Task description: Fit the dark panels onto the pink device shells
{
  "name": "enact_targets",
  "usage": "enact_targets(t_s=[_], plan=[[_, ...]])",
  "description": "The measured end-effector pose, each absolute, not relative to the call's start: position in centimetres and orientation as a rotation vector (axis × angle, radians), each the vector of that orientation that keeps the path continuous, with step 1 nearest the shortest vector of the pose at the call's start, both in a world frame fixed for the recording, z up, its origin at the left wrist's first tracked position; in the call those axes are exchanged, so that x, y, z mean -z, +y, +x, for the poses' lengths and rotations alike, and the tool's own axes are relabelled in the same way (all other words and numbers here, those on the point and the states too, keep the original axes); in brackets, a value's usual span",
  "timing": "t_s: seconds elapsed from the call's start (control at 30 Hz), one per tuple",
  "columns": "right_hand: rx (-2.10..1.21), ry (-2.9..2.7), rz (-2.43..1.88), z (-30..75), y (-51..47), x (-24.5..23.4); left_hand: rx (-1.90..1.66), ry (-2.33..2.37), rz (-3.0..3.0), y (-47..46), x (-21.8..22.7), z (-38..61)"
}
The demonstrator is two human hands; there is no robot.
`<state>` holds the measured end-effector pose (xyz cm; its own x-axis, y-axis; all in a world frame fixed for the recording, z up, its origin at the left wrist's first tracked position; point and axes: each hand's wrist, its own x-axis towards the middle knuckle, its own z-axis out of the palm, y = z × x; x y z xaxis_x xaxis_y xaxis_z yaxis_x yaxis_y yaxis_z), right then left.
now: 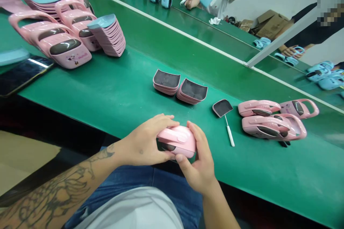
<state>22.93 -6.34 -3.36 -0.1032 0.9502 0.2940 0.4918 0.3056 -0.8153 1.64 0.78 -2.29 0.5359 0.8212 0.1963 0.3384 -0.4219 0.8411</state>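
Left hand [141,144]: fingers curled over the top of a pink plastic casing [177,139], pressing in.
Right hand [200,168]: thumb and fingers clasping its other end.
Casing: held between both hands, over the near edge of the green assembly belt [113,94].
Far: two stacks of dark-lined pink shells [179,86].
Right: loose pink casings [271,127].

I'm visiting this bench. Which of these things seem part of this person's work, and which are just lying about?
Part of the work: pink plastic casing, held by left hand and right hand; dark-lined pink trays; pink casings nearby.

Just lying about: smartphone; cardboard boxes.
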Motion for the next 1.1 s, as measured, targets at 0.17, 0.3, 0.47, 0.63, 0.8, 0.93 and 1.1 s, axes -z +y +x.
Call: enact_targets(t_s=[0.17, 0.3, 0.47, 0.63, 0.8, 0.93, 1.1], plan=[[-0.726, -1.827, -1.323, 24.5, -6.6, 2.7, -0.882, 0.759, 2.117, 1.5, 1.3, 2.9], [-0.757, -1.737, -1.303, 24.9, -6.9, 3.0, -0.797, 0.721, 2.128, 1.4, 0.6, 3.8], [-0.678, -1.649, -1.270, 24.7, -7.1, 3.6, -0.699, 0.732, 2.191, 1.6, -0.5, 4.7], [-0.838, -1.470, -1.315, 26.7, -8.0, 5.5, -0.598, 0.711, 2.082, 2.8, -0.6, 3.8], [-1.048, -1.296, -1.349, 29.6, -10.4, 7.3, -0.441, 0.795, 1.887, 2.4, 3.2, 3.7], [-1.035, -1.398, -1.426, 30.5, -11.3, 6.8, -0.437, 0.781, 1.840, 2.1, 4.8, 5.1], [-0.957, -1.508, -1.574, 30.6, -10.8, 6.1, -0.455, 0.740, 1.862, 2.6, 4.0, 5.9]])
